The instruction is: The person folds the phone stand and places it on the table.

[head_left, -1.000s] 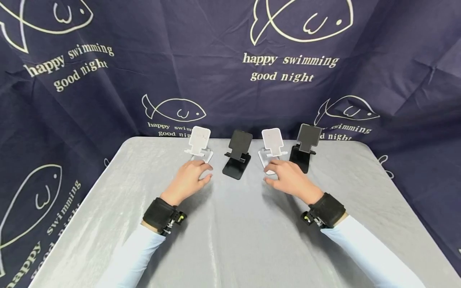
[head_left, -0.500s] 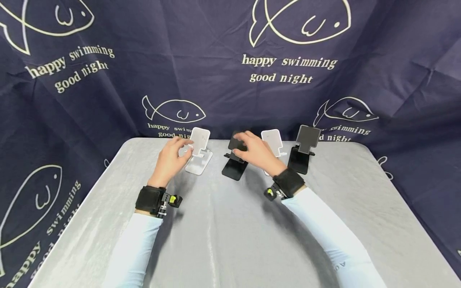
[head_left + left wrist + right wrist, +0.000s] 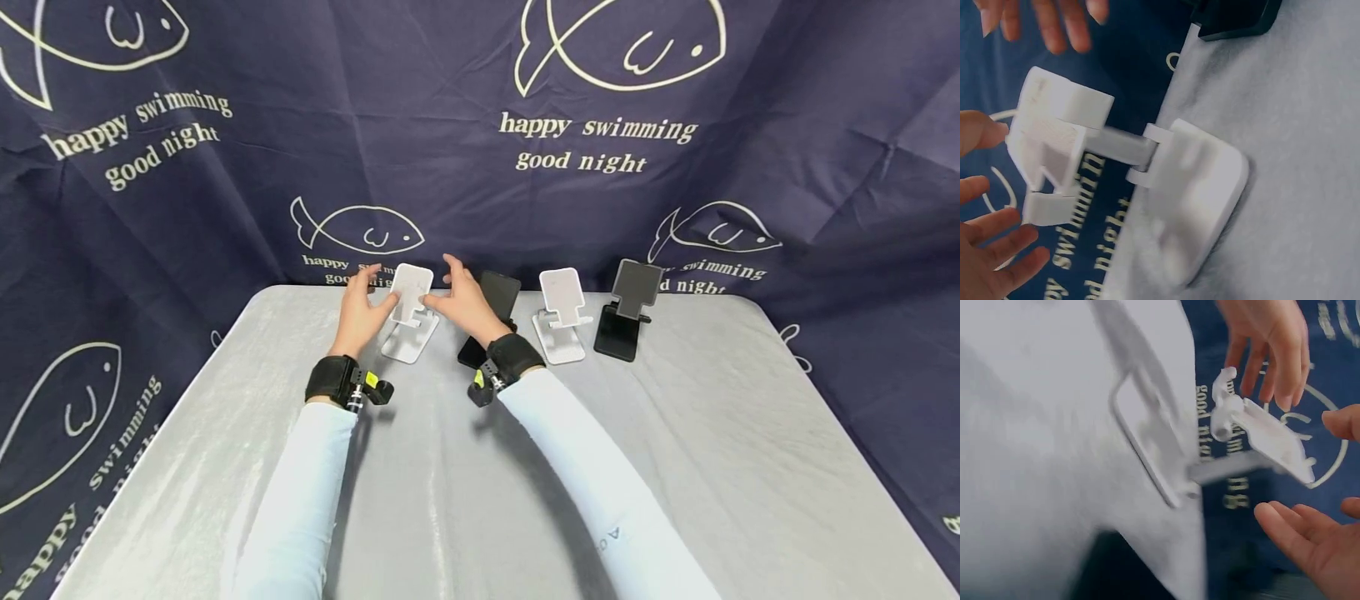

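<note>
A white phone stand (image 3: pixel 411 292) stands at the far left, its plate raised on a hinged arm over a flat base (image 3: pixel 1197 194). My left hand (image 3: pixel 360 315) is at the plate's left side with fingers spread; its thumb tip is right at the plate's edge in the left wrist view. On the other side is my right hand (image 3: pixel 467 302), fingers extended and thumb close to the plate's right edge. In the right wrist view the raised plate (image 3: pixel 1275 440) lies between the two hands, and neither grips it. Behind my right hand, a black phone stand (image 3: pixel 501 293) is partly hidden.
Farther right stand another white phone stand (image 3: pixel 562 298) and another black one (image 3: pixel 637 287), in the same row. The grey cloth-covered table (image 3: pixel 465 500) meets a dark blue curtain (image 3: pixel 465 167) with fish drawings right behind the stands.
My right hand has swept left from the right-hand white stand, past the black one, to the leftmost white stand. My left hand pulled back from its base, then rose beside its plate.
</note>
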{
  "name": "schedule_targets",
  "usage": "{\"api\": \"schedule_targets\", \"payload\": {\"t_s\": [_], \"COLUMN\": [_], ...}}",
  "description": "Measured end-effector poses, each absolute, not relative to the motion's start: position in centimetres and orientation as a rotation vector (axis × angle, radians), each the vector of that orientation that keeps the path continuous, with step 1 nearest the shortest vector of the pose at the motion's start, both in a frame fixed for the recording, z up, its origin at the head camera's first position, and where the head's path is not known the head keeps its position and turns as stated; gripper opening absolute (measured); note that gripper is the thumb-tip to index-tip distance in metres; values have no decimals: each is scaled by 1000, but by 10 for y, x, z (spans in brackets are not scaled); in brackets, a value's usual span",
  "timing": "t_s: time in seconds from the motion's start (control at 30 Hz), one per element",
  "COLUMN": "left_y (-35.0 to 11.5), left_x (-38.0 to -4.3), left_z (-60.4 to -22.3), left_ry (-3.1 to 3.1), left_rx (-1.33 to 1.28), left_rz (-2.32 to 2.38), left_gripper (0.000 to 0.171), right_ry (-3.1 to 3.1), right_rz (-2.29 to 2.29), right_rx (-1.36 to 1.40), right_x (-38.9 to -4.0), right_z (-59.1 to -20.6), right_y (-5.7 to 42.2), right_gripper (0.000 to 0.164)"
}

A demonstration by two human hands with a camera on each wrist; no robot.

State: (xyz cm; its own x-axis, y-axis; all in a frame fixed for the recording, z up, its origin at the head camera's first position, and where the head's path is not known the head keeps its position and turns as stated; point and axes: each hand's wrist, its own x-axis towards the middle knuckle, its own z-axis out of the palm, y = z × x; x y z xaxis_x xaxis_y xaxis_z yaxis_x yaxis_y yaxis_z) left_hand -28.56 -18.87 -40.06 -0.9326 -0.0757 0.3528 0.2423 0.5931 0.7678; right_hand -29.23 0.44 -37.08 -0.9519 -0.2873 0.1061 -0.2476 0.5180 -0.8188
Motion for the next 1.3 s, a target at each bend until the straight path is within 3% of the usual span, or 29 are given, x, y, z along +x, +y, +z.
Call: {"api": "schedule_targets", "payload": {"t_s": [0.3,0.8,1.03,1.3], "left_y": [-181,-169,-166,-144], "left_x": [-294,-292,-286,-267], "left_z": [-414,-412,-397,-362], "left_ry": [-2518,-2351,-2244,-2024], "left_rx": [67,40,97,72], "left_rz": [-1545,-1754,-1838,-1957], "left_gripper": [64,47,47,45], "right_ry": [2373,1938,1981,2144], "right_rz": [-1779,-2102,-2135,-2201], "right_rx": [-230,-48,-166,-492], "right_x": [-296,-298,-292,-279], "right_z": [-386,-391,-378,-349], "right_y": [-22,-34,-33,-13], "right_gripper": [76,75,74,68]}}
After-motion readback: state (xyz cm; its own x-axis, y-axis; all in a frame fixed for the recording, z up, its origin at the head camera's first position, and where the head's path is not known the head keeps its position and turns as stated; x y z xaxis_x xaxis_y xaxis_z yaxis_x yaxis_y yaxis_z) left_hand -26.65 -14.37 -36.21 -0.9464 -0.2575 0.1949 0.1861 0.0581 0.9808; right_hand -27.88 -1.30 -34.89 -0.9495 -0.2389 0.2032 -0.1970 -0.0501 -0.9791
